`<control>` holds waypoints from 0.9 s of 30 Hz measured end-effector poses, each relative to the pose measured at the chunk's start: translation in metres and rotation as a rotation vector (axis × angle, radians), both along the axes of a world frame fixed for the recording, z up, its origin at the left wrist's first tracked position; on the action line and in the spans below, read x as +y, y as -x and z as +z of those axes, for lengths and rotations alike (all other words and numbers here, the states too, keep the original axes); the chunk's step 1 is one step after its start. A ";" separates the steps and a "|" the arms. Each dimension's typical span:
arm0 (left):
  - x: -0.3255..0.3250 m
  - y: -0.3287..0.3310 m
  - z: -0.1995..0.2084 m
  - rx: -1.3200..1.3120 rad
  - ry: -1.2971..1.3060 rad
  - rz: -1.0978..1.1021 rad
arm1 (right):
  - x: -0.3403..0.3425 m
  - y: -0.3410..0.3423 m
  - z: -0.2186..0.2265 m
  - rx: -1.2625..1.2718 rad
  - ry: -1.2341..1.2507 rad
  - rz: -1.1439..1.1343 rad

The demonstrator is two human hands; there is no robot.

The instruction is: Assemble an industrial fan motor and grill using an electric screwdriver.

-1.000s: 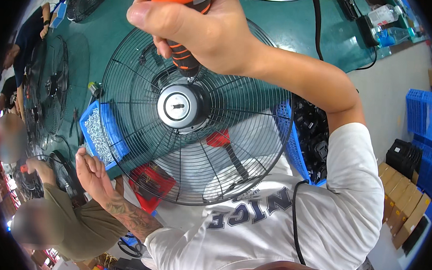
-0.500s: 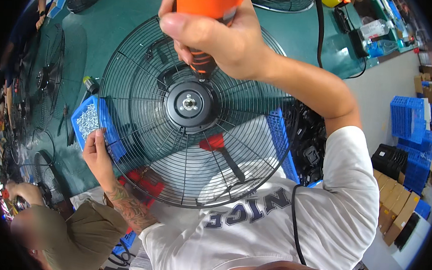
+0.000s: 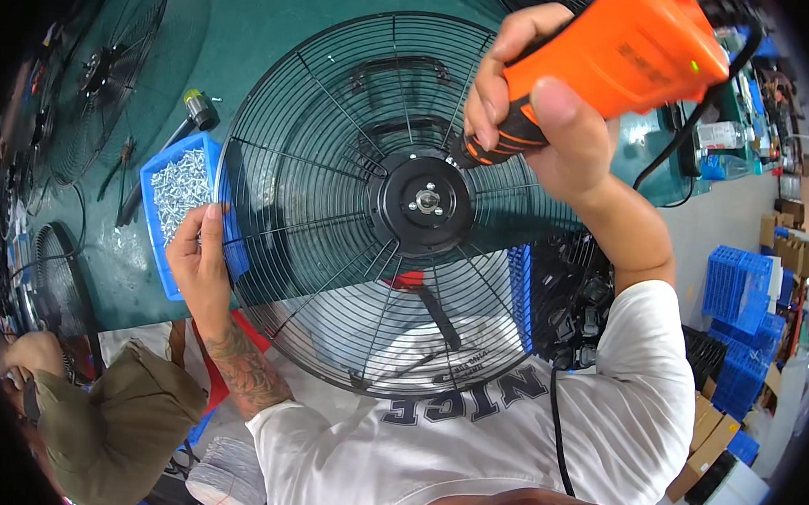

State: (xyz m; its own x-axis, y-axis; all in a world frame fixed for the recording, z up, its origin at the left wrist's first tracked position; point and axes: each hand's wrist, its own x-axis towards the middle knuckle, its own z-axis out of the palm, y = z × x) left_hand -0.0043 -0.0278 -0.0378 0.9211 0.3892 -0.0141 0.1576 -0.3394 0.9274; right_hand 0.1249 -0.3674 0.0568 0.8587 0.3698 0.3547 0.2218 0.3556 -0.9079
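A round black wire fan guard (image 3: 303, 275) lies across the front edge of the green table and overlaps my shirt. At its middle sits a black motor hub (image 3: 404, 223) with a metal shaft and several small screws. My right hand (image 3: 558, 123) wraps around an orange and black electric screwdriver (image 3: 630, 54), tilted, its tip by the hub's upper right edge. Whether the tip touches a screw cannot be made out. My left hand (image 3: 201, 256) pinches the guard's left rim, right beside a blue bin (image 3: 153, 223) of silver screws (image 3: 178, 189).
Left of the bin lie a tool with a yellow-green end (image 3: 198, 106) and dark pliers (image 3: 123, 166). More fan guards (image 3: 103, 72) stand at far left, near another person (image 3: 122, 411). Black parts (image 3: 576, 303) fill a crate at right. A black cable (image 3: 695, 121) trails from the screwdriver.
The electric screwdriver has swung from upright above the hub to a slant, its tip now at the hub's upper right. The view has shifted, while my left hand stays at the guard's rim.
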 end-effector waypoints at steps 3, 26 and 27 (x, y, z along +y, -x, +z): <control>-0.001 0.002 -0.002 -0.019 -0.024 0.017 | -0.004 0.006 0.002 0.017 0.163 0.087; -0.013 0.002 0.002 0.003 -0.018 0.096 | -0.009 0.000 -0.003 -0.019 0.071 0.196; -0.013 0.002 0.002 0.004 -0.018 0.093 | -0.009 0.000 -0.004 -0.031 0.066 0.210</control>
